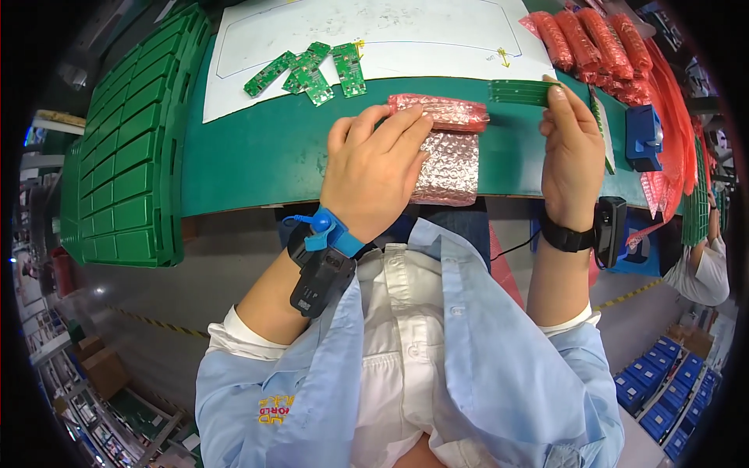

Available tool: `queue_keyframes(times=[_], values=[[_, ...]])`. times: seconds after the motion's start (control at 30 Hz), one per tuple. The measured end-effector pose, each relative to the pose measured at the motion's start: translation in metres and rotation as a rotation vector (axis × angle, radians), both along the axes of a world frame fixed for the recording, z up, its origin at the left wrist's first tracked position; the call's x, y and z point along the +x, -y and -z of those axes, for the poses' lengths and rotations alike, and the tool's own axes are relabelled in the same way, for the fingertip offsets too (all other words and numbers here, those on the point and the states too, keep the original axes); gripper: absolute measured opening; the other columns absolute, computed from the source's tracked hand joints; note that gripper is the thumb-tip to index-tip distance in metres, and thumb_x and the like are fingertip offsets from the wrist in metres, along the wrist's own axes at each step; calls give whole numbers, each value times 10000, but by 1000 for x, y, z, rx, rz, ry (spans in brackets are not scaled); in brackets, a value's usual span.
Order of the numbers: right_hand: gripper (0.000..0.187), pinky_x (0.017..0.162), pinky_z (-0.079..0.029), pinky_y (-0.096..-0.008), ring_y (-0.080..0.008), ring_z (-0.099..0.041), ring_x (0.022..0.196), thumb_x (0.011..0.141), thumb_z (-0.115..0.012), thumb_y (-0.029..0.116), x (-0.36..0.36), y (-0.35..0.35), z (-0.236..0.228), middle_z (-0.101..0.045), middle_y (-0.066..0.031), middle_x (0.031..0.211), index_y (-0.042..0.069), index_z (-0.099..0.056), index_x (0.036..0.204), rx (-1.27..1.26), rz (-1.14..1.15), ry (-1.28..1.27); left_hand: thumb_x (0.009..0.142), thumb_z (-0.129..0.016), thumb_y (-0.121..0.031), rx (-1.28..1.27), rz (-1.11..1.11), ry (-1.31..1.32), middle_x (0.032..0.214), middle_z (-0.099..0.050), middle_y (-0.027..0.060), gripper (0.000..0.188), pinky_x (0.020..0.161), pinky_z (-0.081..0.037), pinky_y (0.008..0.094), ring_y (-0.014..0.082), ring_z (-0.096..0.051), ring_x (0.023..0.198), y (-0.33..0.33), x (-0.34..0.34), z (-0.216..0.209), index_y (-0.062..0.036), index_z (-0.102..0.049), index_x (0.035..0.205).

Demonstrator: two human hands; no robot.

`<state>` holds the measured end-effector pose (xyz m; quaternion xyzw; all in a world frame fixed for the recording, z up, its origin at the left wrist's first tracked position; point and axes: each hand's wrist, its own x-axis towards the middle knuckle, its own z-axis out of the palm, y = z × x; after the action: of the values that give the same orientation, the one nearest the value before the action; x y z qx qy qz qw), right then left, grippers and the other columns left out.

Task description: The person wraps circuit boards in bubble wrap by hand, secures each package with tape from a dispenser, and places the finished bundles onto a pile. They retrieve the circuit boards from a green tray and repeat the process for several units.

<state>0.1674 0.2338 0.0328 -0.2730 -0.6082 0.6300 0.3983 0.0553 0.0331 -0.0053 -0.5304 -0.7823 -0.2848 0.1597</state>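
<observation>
"While the green bench (250, 164) bears the pink bubble wrap (451, 170), what could go wrong?"

"The roll (460, 115) at its far edge could loosen if the left hand (367, 168), fingers laid over it, eases off; whether they grip, I can't tell."

"And the circuit board (515, 92)?"

"Pinched at one end over the bench by the right hand (572, 144), it could drop if that pinch slackens."

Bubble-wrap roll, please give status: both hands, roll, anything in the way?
Left hand on pink bubble-wrap roll. Right hand pinching green strip. Flat wrap on roll's near side. No obstruction seen; circuit boards lie apart, beyond left hand.
</observation>
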Motion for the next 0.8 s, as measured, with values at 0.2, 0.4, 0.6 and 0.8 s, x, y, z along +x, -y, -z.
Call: queue_keyframes(times=[0.2,0.4,0.6,0.8], values=[[263,687,-446,-175,-43,-567,759,915,-694,138,-26,30,20,-666,-29,893,-23,-643,1117,22,-154,174,816,-698,-157,5,-10,-26,1204,-619,-3,361,936,-387,402,232,-528,1120,0,-1,2,-116,-655,1172],[246,643,-454,-185,-41,-565,722,913,-688,101,-31,40,25,-655,-28,829,-49,-637,1100,260,-102,343,816,-692,-154,27,3,-11,1164,-618,-11,336,928,-388,398,223,-524,1115,-1,0,3,-112,-671,1149],[269,599,-449,-191,-34,-557,699,900,-708,121,-32,38,21,-651,-16,801,-62,-640,1085,414,-104,455,805,-698,-148,39,-7,20,1116,-604,-1,327,927,-386,407,233,-518,1119,0,1,0,-126,-684,1131],[294,619,-460,-245,-88,-578,698,862,-744,165,-31,43,17,-658,-42,776,-39,-660,1056,586,-57,540,795,-703,-142,65,-50,-14,1096,-587,19,311,934,-385,425,267,-512,1125,-1,1,4,-154,-696,1106]])
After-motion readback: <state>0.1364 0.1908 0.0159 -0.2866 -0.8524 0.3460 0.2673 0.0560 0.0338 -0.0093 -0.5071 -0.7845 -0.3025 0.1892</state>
